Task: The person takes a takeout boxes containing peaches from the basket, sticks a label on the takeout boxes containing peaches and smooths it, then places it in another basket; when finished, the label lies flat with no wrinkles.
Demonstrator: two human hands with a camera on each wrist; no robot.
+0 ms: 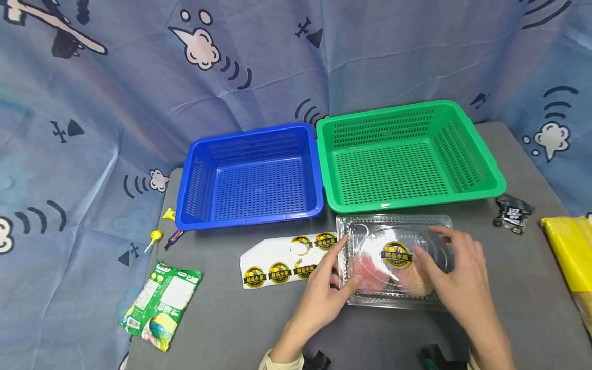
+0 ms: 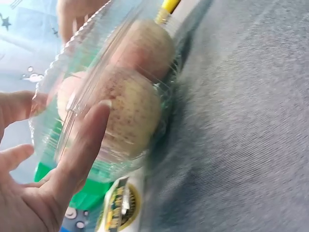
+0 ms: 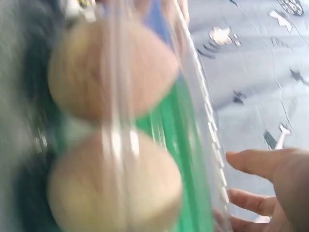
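- The clear plastic clamshell box (image 1: 395, 262) lies on the grey table (image 1: 240, 329), just in front of the green basket (image 1: 407, 154), with a round label (image 1: 396, 254) on its lid.
- The left hand (image 1: 324, 293) touches the box's left end with straight fingers; the right hand (image 1: 458, 280) rests on the lid's right part, fingers relaxed and not curled round anything.
- The box looks thin and springy, likely to flex and slip if squeezed; the 2 fruits inside give it weight, so taking it by both short ends, under the rim, seems safest.
- The left wrist view shows 2 pale speckled fruits (image 2: 133, 108) pressed against the ribbed wall and a left finger (image 2: 82, 150) flat on it; the head view shows only pinkish shapes.
- Only the head view shows the sticker sheet (image 1: 282, 262) beside the box, the blue basket (image 1: 250, 177) and a green snack packet (image 1: 159, 303).
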